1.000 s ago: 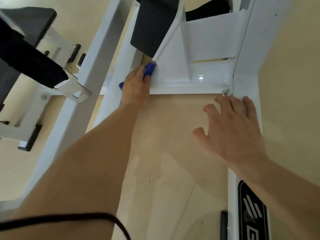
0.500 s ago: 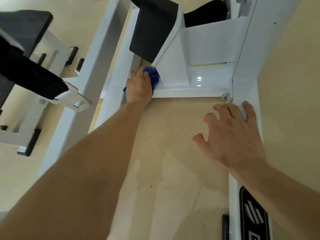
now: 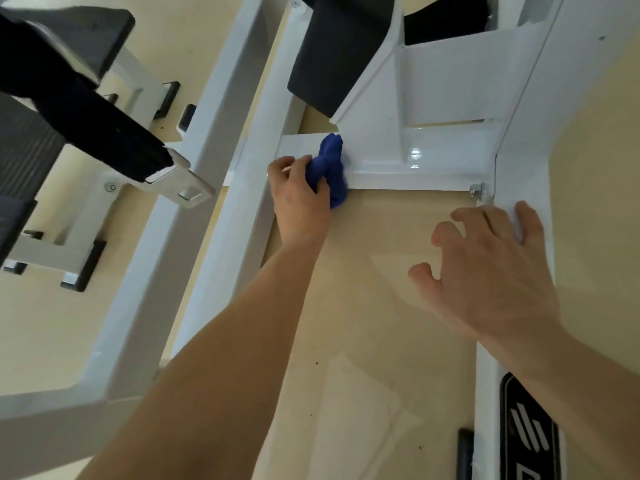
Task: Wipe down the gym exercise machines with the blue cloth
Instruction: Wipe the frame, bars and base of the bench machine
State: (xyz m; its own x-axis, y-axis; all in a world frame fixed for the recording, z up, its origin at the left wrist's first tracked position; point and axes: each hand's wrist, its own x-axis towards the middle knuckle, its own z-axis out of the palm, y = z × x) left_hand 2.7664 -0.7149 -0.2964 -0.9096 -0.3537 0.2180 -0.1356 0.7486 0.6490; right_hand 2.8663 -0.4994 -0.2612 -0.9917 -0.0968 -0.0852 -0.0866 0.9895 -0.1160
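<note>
Left hand (image 3: pixel 299 199) clenched round the bunched blue cloth (image 3: pixel 329 168) | cloth, tucked into the left corner half a second ago, now laps the near edge of the crossbar (image 3: pixel 415 181); wiping likely runs rightward | right hand (image 3: pixel 491 271) relaxed, fingers splayed on the right rail (image 3: pixel 554 81) | glossy white painted steel, soft crumpled fabric, matte black pad (image 3: pixel 339 46).

The blue cloth (image 3: pixel 330 168) is a deep-blue, bunched-up wad gripped in the left hand (image 3: pixel 298 199). It lies pressed against the glossy white crossbar (image 3: pixel 415 176) of the exercise machine (image 3: pixel 540 109), near the bar's left end and just below the machine's black pad (image 3: pixel 339 53).
</note>
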